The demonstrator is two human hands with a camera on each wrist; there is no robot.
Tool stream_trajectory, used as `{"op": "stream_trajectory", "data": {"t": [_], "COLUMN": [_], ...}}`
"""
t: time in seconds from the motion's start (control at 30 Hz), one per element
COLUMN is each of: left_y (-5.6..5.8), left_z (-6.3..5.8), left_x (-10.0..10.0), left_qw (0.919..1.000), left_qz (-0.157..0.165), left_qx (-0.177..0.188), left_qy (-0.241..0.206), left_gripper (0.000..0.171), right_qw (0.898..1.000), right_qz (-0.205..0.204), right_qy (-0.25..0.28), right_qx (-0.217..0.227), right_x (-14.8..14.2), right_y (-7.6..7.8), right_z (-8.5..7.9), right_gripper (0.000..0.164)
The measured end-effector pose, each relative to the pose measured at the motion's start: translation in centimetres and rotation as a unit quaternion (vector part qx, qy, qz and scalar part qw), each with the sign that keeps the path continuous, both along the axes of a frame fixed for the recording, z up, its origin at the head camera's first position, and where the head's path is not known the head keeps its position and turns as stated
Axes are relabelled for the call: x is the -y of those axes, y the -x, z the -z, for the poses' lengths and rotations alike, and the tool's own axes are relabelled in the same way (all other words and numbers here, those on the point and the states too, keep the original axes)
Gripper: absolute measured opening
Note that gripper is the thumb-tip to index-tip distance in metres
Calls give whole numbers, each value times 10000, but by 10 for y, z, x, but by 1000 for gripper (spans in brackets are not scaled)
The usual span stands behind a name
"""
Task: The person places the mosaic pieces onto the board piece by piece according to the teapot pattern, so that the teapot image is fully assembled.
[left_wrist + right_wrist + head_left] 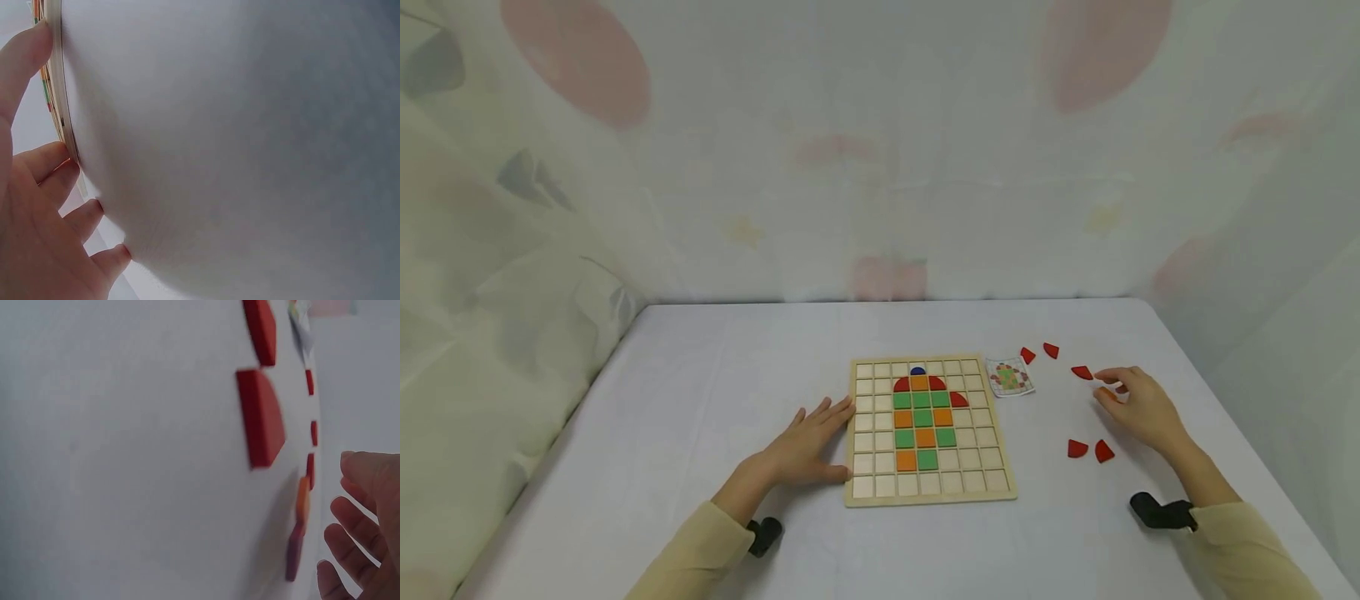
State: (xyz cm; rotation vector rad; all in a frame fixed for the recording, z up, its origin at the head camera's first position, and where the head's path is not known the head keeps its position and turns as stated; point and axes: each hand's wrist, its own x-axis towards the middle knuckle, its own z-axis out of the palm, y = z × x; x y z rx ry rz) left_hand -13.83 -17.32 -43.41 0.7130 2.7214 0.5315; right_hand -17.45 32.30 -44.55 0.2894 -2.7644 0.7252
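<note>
A square wooden grid board [880,486] lies on the table with green, orange, red and blue pieces forming a shape in its cells. My left hand [808,446] rests against the board's left edge, thumb and fingers spread. Over at the right, my right hand [1138,408] hovers above the table with loosely bent fingers and nothing visible between them. Just left of its fingertips lies a red quarter-round piece [1082,372]. Beneath this hand, the right wrist view shows an orange piece [302,501] and a dark reddish piece [294,553] on the table.
A small pattern card [1009,377] lies beside the board's upper right corner. More red pieces lie near it, one [1051,350] farther back. Two others, including one [1077,448], lie in front of the right hand. Patterned cloth [887,167] hangs behind the table.
</note>
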Motion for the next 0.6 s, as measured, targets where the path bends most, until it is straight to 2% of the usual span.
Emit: {"op": "stream_trajectory", "data": {"t": [0.27,0.6], "left_y": [-1,0], "left_z": [1,-1], "left_x": [0,0], "left_qw": [10000,10000], "left_qz": [14,15], "left_qx": [-31,9], "left_qy": [7,53], "left_gripper": [89,89], "right_qw": [9989,9973], "right_qz": [215,236], "right_qy": [-92,-87], "right_qx": [405,694], "right_x": [-17,-18], "right_y": [5,6], "right_z": [17,16], "right_gripper": [29,28]}}
